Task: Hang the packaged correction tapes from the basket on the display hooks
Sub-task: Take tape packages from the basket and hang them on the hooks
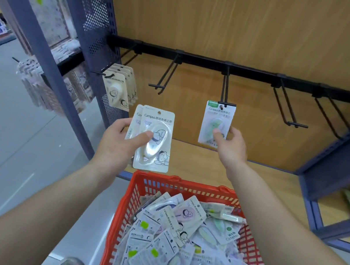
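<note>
My left hand (119, 139) grips two white packaged correction tapes (157, 136) upright, thumb across the front one. My right hand (229, 146) pinches the lower part of a green correction tape pack (215, 118) whose top hole sits at the tip of the middle display hook (225, 87). Below my arms the red basket (133, 194) holds several more packs (185, 245) in a loose pile. On the leftmost hook, several beige packs (116, 90) hang. Another hook (167, 73) between them is bare.
A black rail (249, 72) carries the hooks across a wooden back panel; two hooks to the right (287, 107) (331, 119) are bare. Blue perforated shelf uprights (92, 14) stand left, a blue frame (338, 159) right. A wooden shelf (266, 177) lies behind the basket.
</note>
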`<state>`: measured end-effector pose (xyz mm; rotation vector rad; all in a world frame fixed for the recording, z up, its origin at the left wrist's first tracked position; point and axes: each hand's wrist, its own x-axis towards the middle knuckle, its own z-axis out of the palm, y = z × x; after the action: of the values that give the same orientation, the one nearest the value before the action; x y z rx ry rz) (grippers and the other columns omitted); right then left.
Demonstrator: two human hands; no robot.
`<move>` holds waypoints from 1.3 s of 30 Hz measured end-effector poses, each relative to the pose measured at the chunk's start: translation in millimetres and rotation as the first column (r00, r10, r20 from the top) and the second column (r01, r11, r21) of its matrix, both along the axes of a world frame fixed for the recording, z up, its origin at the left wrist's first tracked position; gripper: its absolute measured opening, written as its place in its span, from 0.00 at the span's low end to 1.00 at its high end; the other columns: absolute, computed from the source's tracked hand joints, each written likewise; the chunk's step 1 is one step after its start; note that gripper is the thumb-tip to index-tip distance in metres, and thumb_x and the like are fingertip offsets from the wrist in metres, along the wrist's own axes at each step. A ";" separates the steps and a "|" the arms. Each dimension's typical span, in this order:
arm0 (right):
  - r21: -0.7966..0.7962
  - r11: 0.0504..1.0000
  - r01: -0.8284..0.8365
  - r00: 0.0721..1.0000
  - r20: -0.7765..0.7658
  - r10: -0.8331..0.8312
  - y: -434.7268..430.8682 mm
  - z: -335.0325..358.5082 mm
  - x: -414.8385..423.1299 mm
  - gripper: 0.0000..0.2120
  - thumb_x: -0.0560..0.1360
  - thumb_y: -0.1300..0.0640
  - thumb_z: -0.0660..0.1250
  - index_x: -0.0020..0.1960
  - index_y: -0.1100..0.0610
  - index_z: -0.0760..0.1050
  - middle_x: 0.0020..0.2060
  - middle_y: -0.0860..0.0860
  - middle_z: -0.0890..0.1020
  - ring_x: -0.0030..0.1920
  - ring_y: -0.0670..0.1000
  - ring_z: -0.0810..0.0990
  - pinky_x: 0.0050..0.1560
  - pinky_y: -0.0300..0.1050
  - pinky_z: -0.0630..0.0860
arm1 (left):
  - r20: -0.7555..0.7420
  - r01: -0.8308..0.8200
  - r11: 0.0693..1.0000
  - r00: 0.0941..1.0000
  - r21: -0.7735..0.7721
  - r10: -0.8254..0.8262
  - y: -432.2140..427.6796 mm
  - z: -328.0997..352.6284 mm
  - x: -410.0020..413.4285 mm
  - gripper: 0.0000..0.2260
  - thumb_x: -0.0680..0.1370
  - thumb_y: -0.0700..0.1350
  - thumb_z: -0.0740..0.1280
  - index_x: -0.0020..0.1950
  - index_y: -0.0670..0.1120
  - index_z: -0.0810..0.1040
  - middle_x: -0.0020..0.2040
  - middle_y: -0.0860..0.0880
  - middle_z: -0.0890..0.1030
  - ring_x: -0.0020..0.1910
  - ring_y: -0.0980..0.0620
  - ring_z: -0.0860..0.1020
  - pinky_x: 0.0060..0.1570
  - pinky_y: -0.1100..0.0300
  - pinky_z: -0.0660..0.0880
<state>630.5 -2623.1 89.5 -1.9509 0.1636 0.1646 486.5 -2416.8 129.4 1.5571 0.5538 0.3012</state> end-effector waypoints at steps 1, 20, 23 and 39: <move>-0.113 0.993 0.036 0.999 0.001 -0.036 2.4 -2.0 -5.4 0.27 0.79 0.43 0.67 0.74 0.52 0.68 0.68 0.53 0.75 0.64 0.57 0.76 0.64 0.56 0.74 | 0.006 -0.007 1.000 1.000 -0.012 0.007 2.6 -0.4 -0.7 0.17 0.78 0.43 0.74 0.66 0.46 0.77 0.53 0.51 0.87 0.45 0.54 0.87 0.33 0.65 0.79; 0.352 0.866 -0.355 0.924 -0.007 0.382 170.3 17.5 -51.3 0.08 0.81 0.58 0.68 0.59 0.52 0.74 0.46 0.47 0.86 0.41 0.45 0.83 0.38 0.37 0.78 | -0.022 -0.270 0.963 0.962 0.019 0.271 93.2 -0.5 -46.8 0.10 0.78 0.37 0.68 0.57 0.46 0.82 0.47 0.50 0.85 0.45 0.48 0.84 0.41 0.54 0.81; 0.317 0.868 -0.382 0.917 0.014 0.398 202.4 20.8 -37.7 0.10 0.81 0.59 0.68 0.61 0.53 0.74 0.50 0.49 0.86 0.42 0.44 0.82 0.36 0.37 0.75 | -0.025 -0.269 0.963 0.963 -0.003 0.269 104.4 -2.7 -53.0 0.10 0.78 0.35 0.67 0.56 0.46 0.82 0.44 0.51 0.84 0.35 0.56 0.82 0.30 0.62 0.78; 0.031 0.944 -0.328 0.938 0.130 0.322 229.1 14.0 -35.8 0.18 0.79 0.46 0.68 0.64 0.54 0.74 0.56 0.49 0.81 0.55 0.50 0.80 0.57 0.49 0.76 | -0.018 -0.295 0.950 0.956 -0.100 0.294 114.3 -2.2 -45.3 0.15 0.77 0.34 0.73 0.62 0.42 0.79 0.48 0.48 0.87 0.36 0.54 0.86 0.29 0.64 0.78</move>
<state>594.6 -2394.0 103.5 -1.9179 -0.2453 0.2619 441.2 -2302.5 127.2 1.3759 0.7944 0.4904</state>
